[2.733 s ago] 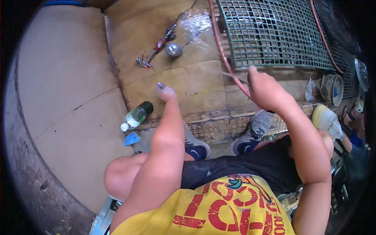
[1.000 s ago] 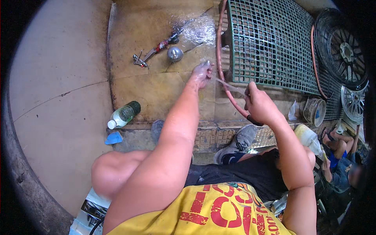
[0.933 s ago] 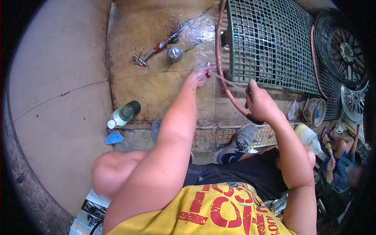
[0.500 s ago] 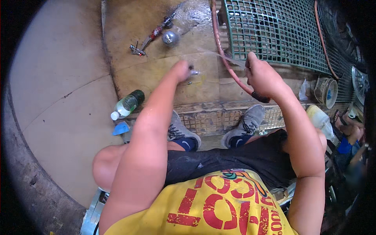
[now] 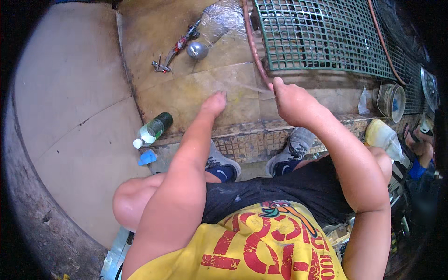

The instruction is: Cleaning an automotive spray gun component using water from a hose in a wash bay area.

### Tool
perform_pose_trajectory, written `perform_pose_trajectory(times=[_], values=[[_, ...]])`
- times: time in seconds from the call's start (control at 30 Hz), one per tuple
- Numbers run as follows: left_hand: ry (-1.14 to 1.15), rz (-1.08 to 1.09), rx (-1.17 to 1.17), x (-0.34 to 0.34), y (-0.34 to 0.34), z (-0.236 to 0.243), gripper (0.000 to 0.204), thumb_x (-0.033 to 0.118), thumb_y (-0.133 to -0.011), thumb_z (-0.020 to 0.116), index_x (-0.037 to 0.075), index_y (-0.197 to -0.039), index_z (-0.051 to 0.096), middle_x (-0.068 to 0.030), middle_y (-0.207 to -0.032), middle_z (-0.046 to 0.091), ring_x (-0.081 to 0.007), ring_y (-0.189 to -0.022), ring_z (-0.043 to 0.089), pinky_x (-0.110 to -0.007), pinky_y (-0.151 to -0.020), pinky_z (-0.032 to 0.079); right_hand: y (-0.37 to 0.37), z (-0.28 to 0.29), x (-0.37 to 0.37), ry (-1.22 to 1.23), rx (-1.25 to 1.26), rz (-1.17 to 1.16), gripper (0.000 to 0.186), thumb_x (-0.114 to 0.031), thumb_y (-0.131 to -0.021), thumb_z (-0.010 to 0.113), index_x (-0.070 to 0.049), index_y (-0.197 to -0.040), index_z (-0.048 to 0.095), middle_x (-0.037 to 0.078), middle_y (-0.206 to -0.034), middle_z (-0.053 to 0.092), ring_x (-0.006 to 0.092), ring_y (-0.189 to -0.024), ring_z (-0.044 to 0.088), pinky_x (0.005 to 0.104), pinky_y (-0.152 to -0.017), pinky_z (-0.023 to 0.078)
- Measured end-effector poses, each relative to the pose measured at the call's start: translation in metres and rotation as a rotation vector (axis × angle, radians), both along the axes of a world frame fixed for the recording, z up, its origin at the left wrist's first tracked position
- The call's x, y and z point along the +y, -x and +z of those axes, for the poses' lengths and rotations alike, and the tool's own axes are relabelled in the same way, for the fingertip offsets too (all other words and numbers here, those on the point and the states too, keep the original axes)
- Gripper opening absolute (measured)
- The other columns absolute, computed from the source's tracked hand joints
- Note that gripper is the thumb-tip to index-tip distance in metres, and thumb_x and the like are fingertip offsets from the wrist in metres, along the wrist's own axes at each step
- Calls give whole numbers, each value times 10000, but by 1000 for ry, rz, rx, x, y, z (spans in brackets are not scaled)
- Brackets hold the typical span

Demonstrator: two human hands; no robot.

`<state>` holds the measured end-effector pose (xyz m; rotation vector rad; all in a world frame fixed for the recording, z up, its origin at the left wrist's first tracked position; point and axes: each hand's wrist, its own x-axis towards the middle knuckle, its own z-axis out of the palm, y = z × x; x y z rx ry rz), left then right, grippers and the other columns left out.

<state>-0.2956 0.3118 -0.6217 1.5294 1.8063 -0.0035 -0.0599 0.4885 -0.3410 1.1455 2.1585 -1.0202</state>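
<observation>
My right hand is closed on a thin, pale, see-through strip. Its free part stretches left and blurs over the brown, stained sheet. Low over that sheet, my left hand has its fingers curled together; what they hold, if anything, is hidden. Beyond it lies a slim metal tool with a red middle, beside a round silver-grey object. A capped bottle with green contents lies left of my left forearm, and a blue flat piece is just nearer.
A reddish hose runs past the green grid rack at the far right. A bucket and a yellow-white bag stand at the right. Another person's leg shows at the right rim. A tiled ledge crosses before my shoes.
My right hand has moved left and slightly nearer with the strip. My left hand has drawn nearer to me; a small shiny thing seen at its fingers before no longer shows.
</observation>
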Motion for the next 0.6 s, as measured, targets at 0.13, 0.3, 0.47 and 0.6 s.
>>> perform_pose_trajectory(times=[0.13,0.3,0.47,0.6], values=[[28,45,-93,30,0,10,295,210,-981,514,4,-1170,609,-286,-1046,674,-482,-990,642,-527,-879,505,-7,4,2,25,-3,-15,173,-111,-1001,449,13,-1120,431,324,-947,663,510,-946,629,593,-820,482],[-69,313,-102,46,8,28,297,276,-984,547,19,-1055,679,-278,-1024,680,-476,-937,650,-532,-827,515,3,11,-2,41,4,11,169,-50,-957,443,15,-1113,432,318,-950,668,501,-947,638,583,-827,491],[251,-123,-147,28,-11,64,338,322,-981,562,30,-1011,728,-237,-1059,703,-418,-963,684,-502,-839,536,-4,19,-7,56,-18,36,188,13,-884,480,45,-1069,471,334,-976,674,488,-960,669,561,-847,535],[473,-434,106,3,-28,72,287,269,-919,613,44,-1022,758,-197,-1089,727,-351,-1014,709,-455,-886,559,4,21,-9,43,30,75,172,10,-901,467,45,-1068,483,329,-1024,670,475,-985,667,550,-859,536]])
